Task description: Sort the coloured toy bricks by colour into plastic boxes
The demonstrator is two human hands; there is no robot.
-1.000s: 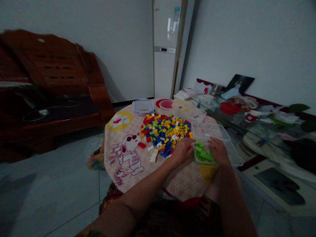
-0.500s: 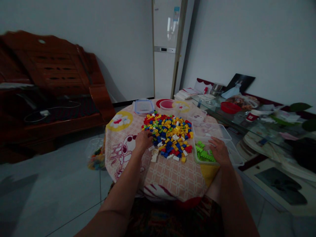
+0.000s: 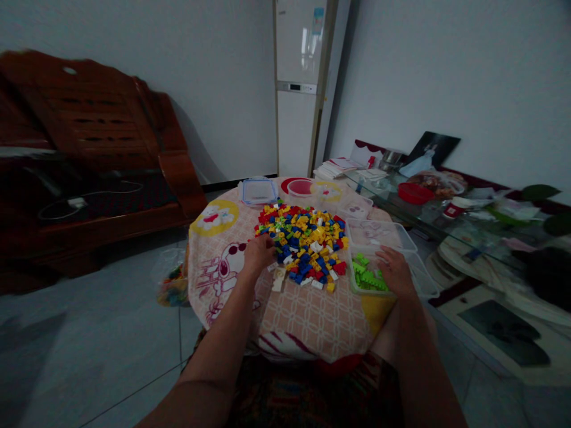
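Note:
A heap of small red, yellow, blue, green and white building bricks (image 3: 303, 238) lies in the middle of a round table covered by a cartoon-dog cloth (image 3: 227, 279). My left hand (image 3: 257, 254) rests at the heap's left edge with its fingers curled down over bricks; what they hold is hidden. My right hand (image 3: 392, 272) lies on the near right rim of a clear plastic box (image 3: 357, 289) that holds lime-green bricks (image 3: 366, 274), its fingers bent over the rim.
More clear boxes (image 3: 379, 235), a blue-rimmed lid (image 3: 259, 191) and a red-bottomed tub (image 3: 300, 188) stand at the table's far side. A cluttered glass table (image 3: 446, 220) is to the right, a wooden sofa (image 3: 89, 154) to the left, a bag of bricks (image 3: 172, 288) on the floor.
My left hand moved from beside the green-brick box across to the left edge of the heap and has stayed there. The right hand has kept its place on the box.

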